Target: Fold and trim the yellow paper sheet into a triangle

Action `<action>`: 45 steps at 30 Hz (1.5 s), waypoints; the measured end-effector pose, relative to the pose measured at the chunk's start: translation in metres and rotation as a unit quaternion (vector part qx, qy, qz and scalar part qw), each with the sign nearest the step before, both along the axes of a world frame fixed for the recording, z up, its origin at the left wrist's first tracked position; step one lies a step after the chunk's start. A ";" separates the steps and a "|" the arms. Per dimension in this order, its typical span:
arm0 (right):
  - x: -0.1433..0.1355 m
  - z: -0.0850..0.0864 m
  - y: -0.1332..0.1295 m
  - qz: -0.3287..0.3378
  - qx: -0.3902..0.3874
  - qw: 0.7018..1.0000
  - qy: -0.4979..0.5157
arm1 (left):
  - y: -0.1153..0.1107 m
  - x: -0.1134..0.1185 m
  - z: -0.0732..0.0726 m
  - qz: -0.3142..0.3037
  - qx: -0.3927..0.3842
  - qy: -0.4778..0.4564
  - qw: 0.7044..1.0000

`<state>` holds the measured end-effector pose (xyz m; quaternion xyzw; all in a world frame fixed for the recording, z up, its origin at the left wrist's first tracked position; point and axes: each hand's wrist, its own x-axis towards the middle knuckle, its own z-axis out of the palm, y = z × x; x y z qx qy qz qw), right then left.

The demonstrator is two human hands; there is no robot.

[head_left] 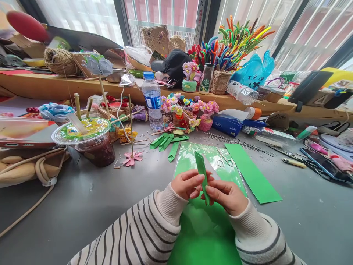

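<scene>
Between my two hands stands a folded green paper strip [202, 167], held nearly upright with its top leaning left. My left hand [190, 183] pinches it around the middle, thumb in front. Lower down, my right hand [226, 194] grips the same strip between thumb and fingers. Under both hands lies a clear plastic sleeve with green paper [204, 232]. Scissors [224, 158] rest on its far part. Several folded green paper pieces [165, 141] lie beyond the sleeve to the left. A flat green paper strip [252, 173] is on the right.
At left are a lidded drink cup [95, 147] and a pink paper flower [132, 159]. A water bottle [153, 105] stands at the back. Thin wires [239, 141], a phone [325, 163] and a craft knife [293, 163] lie right. A crowded wooden ledge [121, 92] runs behind.
</scene>
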<state>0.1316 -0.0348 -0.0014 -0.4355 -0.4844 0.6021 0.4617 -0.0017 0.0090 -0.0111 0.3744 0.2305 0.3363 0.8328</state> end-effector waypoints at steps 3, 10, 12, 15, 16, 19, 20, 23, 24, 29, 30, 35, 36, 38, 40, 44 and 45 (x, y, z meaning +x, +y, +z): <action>0.000 -0.005 0.001 0.039 -0.040 0.996 0.068 | 0.001 0.000 -0.004 -0.001 -0.002 -0.015 1.000; -0.003 -0.010 0.000 0.071 -0.091 0.988 0.107 | 0.000 0.000 0.001 0.052 0.005 0.017 0.999; -0.004 -0.009 0.001 0.061 -0.086 0.990 0.089 | 0.000 0.000 0.003 0.080 0.010 0.039 0.996; -0.003 -0.005 0.001 0.036 -0.039 0.999 0.007 | 0.001 0.001 0.002 0.120 0.025 0.076 0.990; -0.002 -0.003 0.001 0.020 -0.018 0.999 -0.033 | 0.001 0.001 0.002 0.132 0.032 0.088 0.987; -0.001 0.002 -0.001 -0.046 0.031 0.991 -0.120 | 0.002 0.000 0.002 0.162 0.052 0.122 0.978; -0.001 0.002 -0.001 -0.062 0.039 0.988 -0.133 | 0.002 0.000 0.002 0.169 0.057 0.133 0.975; -0.004 0.001 -0.002 -0.097 0.053 0.981 -0.162 | 0.001 0.000 0.005 0.178 0.065 0.161 0.969; -0.005 -0.001 -0.002 -0.108 0.057 0.977 -0.173 | 0.001 0.000 0.006 0.176 0.065 0.169 0.968; -0.006 -0.003 -0.001 -0.098 0.042 0.979 -0.174 | 0.000 -0.001 0.009 0.151 0.063 0.194 0.967; -0.006 -0.003 -0.001 -0.092 0.034 0.982 -0.163 | 0.001 -0.002 0.010 0.146 0.067 0.200 0.967; -0.003 -0.001 0.000 -0.080 0.038 0.987 -0.135 | 0.002 -0.005 0.012 0.149 0.096 0.230 0.957; -0.001 0.000 0.001 -0.082 0.039 0.987 -0.131 | 0.002 -0.005 0.012 0.149 0.101 0.235 0.955; 0.003 0.001 0.003 -0.103 0.042 0.987 -0.117 | 0.000 -0.005 0.012 0.145 0.111 0.244 0.952; 0.008 0.001 0.005 -0.127 0.045 0.986 -0.102 | -0.002 -0.005 0.012 0.136 0.119 0.252 0.951; 0.010 0.002 0.008 -0.133 0.068 0.982 -0.115 | -0.005 -0.002 0.012 0.111 0.131 0.257 0.951; 0.009 0.002 0.008 -0.134 0.076 0.981 -0.122 | -0.006 -0.001 0.012 0.107 0.133 0.257 0.951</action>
